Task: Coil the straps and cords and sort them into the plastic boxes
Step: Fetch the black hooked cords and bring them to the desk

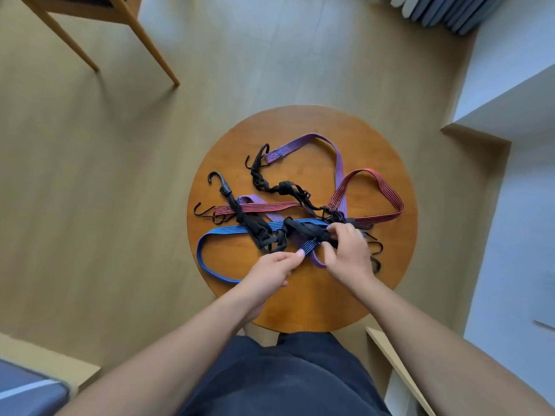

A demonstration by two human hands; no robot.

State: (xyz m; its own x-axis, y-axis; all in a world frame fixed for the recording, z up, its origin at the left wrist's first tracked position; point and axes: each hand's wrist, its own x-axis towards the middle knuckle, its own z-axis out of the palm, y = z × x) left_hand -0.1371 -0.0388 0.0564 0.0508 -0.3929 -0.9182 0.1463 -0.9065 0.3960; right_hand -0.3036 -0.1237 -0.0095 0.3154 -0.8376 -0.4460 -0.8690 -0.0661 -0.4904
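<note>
Strap tangle (270,207) gripped by left hand (271,270), right hand (348,253)

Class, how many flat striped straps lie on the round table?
3: purple strap across the far side, red strap looping to the right, blue strap looping left. Since black cords overlap them, another may be hidden.

A tangle of bungee straps (288,205) lies on the round worktop (300,301). The right strap loop (387,187) reaches the right edge, and the near-left strap (207,256) the left. Hooked cord ends (216,181) lie left. At the near side, the left hand (270,271) is on the near-left strap and the right hand (348,253) on the webbing strap (309,231). A chair (114,13) stands behind, left.
</note>
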